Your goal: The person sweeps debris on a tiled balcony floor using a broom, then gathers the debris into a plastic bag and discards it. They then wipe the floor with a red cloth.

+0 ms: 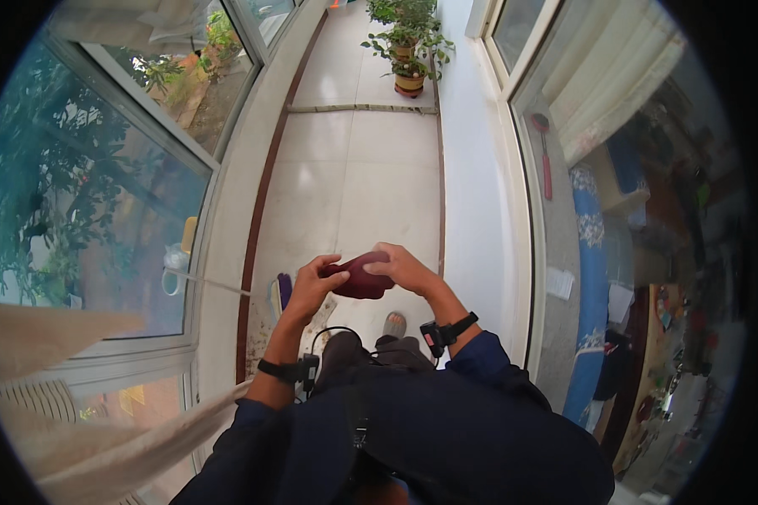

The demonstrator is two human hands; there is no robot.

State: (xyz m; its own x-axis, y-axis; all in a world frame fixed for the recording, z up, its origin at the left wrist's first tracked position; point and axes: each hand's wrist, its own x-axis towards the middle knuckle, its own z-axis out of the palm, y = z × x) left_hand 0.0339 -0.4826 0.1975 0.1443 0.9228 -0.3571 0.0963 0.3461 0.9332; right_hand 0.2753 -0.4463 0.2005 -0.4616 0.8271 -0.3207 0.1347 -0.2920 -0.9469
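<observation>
A dark red cloth [361, 278] is stretched between my two hands, above the tiled floor in front of my body. My left hand [316, 281] grips its left end, thumb lying over the near side. At the opposite end, my right hand [404, 268] pinches the fabric with the thumb on top. The cloth looks bunched or folded, and its full shape cannot be made out. Each of my wrists carries a black strap with a small device; the right one [438, 338] and the left one [307, 371] have dark cables near them.
Potted plants [409, 79] stand by the right wall beyond a low floor strip [360, 108]. Windows [101, 189] line the left side, with a pale curtain [139, 454] near me. A red-handled brush [545, 154] lies on the right sill. A purple object [284, 289] is by the left wall.
</observation>
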